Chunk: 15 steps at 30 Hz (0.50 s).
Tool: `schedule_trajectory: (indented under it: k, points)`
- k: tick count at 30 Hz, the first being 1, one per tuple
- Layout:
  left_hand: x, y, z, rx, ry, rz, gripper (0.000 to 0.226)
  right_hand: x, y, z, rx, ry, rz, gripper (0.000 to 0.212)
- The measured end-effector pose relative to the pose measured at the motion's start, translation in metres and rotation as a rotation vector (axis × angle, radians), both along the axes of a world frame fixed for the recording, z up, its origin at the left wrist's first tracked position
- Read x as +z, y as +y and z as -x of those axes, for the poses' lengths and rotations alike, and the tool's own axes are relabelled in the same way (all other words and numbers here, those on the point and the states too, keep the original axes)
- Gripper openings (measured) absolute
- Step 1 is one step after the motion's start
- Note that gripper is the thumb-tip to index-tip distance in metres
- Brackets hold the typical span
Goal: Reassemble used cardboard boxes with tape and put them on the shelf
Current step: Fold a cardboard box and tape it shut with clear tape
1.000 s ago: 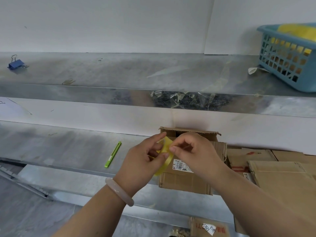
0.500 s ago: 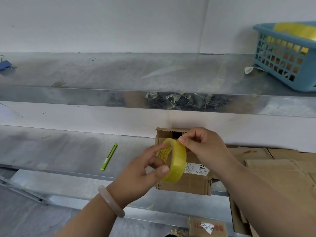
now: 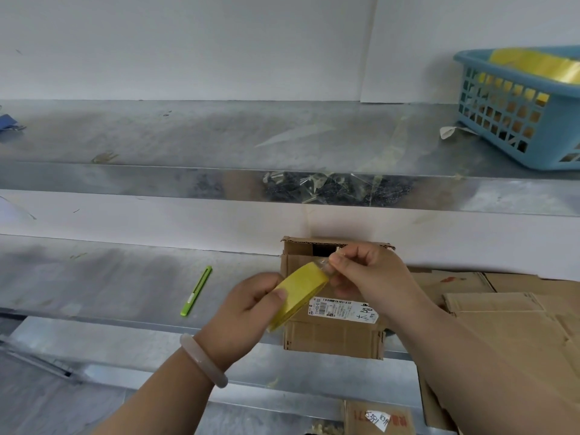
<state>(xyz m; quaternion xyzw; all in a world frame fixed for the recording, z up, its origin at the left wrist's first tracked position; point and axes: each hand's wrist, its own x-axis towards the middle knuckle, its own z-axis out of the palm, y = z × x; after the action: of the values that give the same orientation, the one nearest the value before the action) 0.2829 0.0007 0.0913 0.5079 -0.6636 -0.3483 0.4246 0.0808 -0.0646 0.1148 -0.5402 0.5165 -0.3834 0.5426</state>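
A yellowish roll of clear tape [image 3: 298,293] is gripped by my left hand [image 3: 244,312] over the lower metal shelf. My right hand [image 3: 367,277] pinches the loose tape end [image 3: 329,265] at the roll's upper edge. Behind both hands stands a small cardboard box [image 3: 332,337] with a white shipping label [image 3: 342,309]; its top flaps are not sealed, with a dark gap at the back. Part of the box is hidden by my hands.
Flattened cardboard pieces [image 3: 502,312] lie stacked to the right. A green utility knife [image 3: 197,290] lies on the lower shelf [image 3: 94,277] to the left. On the upper shelf [image 3: 219,136] sit a blue basket [image 3: 518,114] at right and a blue binder clip [image 3: 8,122] at far left.
The roll has tilted so its outer band faces me. My right hand's fingers have lifted the tape end away from the roll, a little up and to the right.
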Motion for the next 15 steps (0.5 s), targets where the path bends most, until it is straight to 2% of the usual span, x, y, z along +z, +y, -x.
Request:
schedule_trajectory:
  k: [5,9,12,15]
  points:
    - [0.001,0.001,0.003,0.039,-0.099,-0.018,0.040,0.006,-0.001,0.010,-0.023,0.043,0.060,0.007]
    - [0.004,-0.003,0.000,0.100,-0.261,-0.018,0.051,0.010,-0.003,0.017,-0.065,-0.043,0.060,0.010]
    - [0.010,-0.003,-0.007,0.125,-0.219,-0.068,0.055,0.011,-0.002,0.019,-0.040,-0.039,0.074,0.010]
    - [0.016,-0.002,-0.016,0.029,-0.120,-0.120,0.051,0.012,-0.001,0.024,-0.073,-0.047,0.108,0.012]
